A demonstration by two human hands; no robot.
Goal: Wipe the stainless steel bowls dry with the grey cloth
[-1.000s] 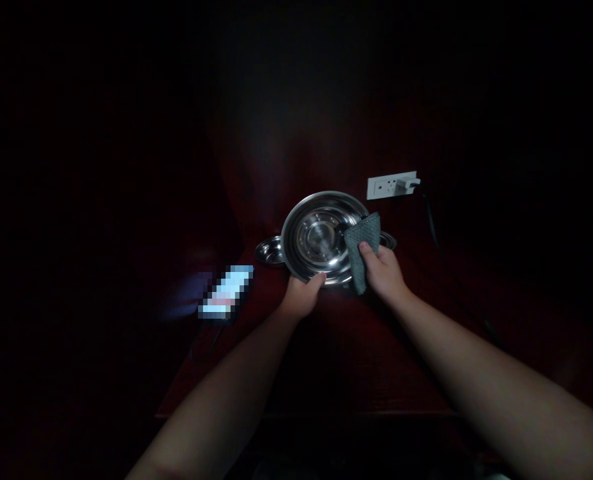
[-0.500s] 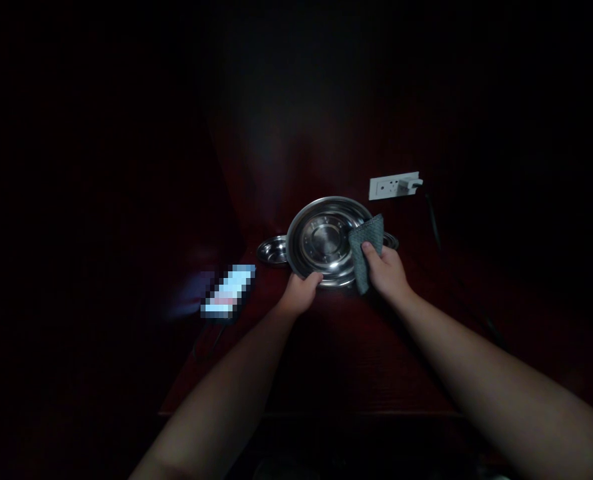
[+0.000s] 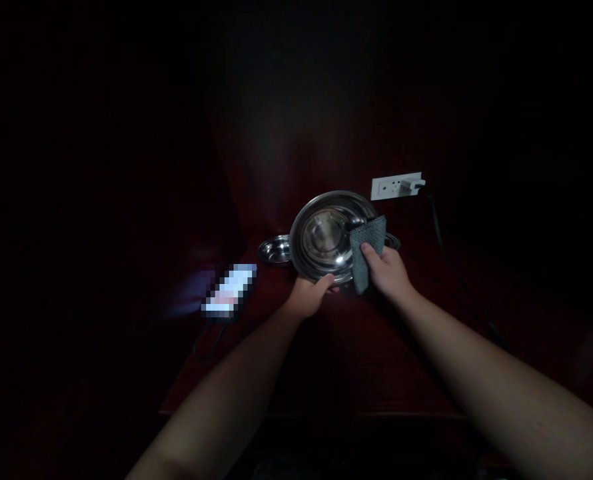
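A shiny steel bowl (image 3: 325, 235) is tilted up with its hollow inside facing me. My left hand (image 3: 310, 295) grips its lower rim, thumb on the near side and fingers underneath. In my right hand (image 3: 387, 270) is a folded grey-green cloth (image 3: 368, 248), pinched under the thumb and lying over the bowl's right rim. Behind the bowl, to the left, a smaller steel dish (image 3: 274, 250) rests on the dark red table (image 3: 356, 360). Part of another metal dish (image 3: 392, 241) shows to the right, mostly hidden by the bowl and hand.
A lit phone (image 3: 229, 291), its screen blurred out, lies at the left with a cable beneath it. On the back wall is a white socket panel (image 3: 395, 186) with a plug in it, and a dark cord (image 3: 441, 243) hangs down to the right. Surroundings are very dark.
The bowl has shifted slightly up and right and tilted a little differently. My left hand has moved right along its lower rim. The cloth stays at the right rim.
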